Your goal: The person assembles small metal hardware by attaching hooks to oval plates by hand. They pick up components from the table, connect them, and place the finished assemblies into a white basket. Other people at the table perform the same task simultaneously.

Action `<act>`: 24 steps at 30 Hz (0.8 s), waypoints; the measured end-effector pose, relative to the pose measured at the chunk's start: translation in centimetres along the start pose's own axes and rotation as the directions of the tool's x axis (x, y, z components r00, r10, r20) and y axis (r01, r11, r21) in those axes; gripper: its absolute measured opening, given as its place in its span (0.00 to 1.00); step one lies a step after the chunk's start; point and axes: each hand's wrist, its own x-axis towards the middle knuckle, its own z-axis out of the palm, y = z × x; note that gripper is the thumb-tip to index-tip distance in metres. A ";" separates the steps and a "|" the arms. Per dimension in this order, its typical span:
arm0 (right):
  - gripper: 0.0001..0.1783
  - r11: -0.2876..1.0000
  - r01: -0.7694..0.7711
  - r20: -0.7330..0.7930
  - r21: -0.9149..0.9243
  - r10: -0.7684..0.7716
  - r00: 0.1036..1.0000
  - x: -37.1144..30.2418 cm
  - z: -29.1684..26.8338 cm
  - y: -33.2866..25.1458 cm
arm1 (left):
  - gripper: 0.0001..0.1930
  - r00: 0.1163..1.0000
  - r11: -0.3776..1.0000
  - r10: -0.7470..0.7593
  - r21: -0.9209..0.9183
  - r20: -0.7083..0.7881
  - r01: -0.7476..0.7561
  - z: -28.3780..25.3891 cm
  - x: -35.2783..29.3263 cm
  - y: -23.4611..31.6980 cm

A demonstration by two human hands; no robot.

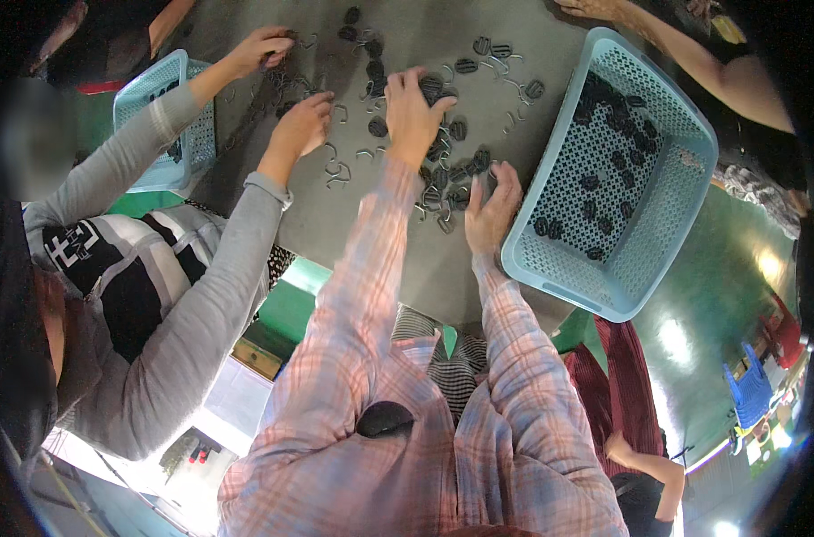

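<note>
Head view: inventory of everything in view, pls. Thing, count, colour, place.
Large basket: one, light blue, right side of table
Small basket: one, light blue, left
Ribbed pieces: many, black, scattered on table and inside large basket
Hooks: many, silvery, among table pieces
Table: one, grey, centre
Floor: green, right
Openwork item: one, blue, far right
Co-worker's hands: two, grey sleeves, table's left
Other people's arms: upper left, upper right, lower right
Background clutter: too small to count
Plaid sleeves: two, pinkish, lower centre
Left hand: one, bare, over pieces
Right hand: one, bare, beside large basket
</note>
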 end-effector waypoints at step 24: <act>0.25 0.801 -0.573 -0.487 -0.172 0.437 0.756 17.8 3.5 -1.1 | 0.17 0.794 0.910 0.403 -0.106 0.455 -0.401 9.0 10.5 2.4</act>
